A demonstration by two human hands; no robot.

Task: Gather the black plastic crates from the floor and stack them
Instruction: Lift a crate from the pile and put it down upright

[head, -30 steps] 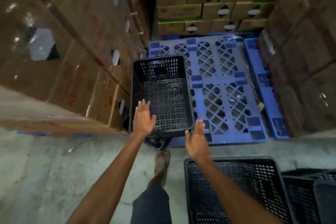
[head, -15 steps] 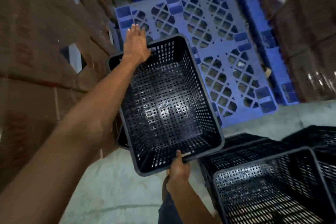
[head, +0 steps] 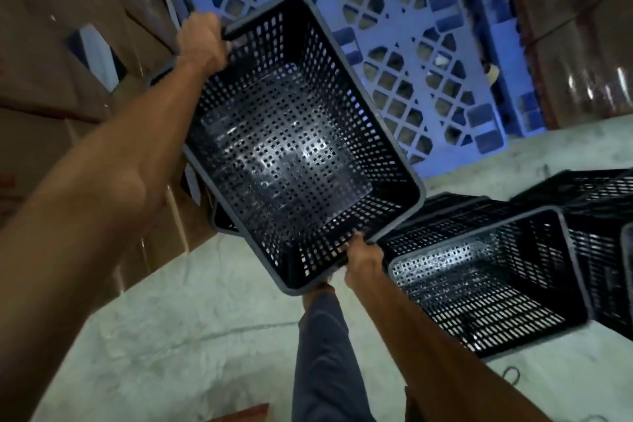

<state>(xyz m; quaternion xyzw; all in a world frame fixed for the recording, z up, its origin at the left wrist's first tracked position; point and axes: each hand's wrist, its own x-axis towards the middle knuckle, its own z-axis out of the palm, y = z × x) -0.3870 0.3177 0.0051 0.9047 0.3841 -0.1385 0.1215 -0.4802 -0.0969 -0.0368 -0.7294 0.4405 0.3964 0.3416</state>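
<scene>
Two hands: both grip one black crate (head: 291,147), held tilted in the air with its open top toward the camera.
Left hand (head: 202,41): fingers curled together over the far rim, clamped on the handle slot at that end.
Right hand (head: 364,262): fingers closed on the near rim at the crate's lower corner; the fingertips are hidden behind the rim, so the exact hold cannot be told.
Held crate: spans between the two sets of fingers, perforated floor and walls, grey rim.
Second crate (head: 486,288): just beside the right-hand fingers, on the floor (head: 171,336), open top up, apparently nested in another crate beneath it.
Further crates (head: 596,216): beyond the second crate, away from the right hand, partly cut by the frame edge.
Blue pallet (head: 411,27): beyond the left-hand fingers, lying flat behind the held crate.
Cardboard boxes (head: 68,27): stacked outward of the left hand.
Trouser leg (head: 325,353): below the right-hand fingers, between the forearms.
</scene>
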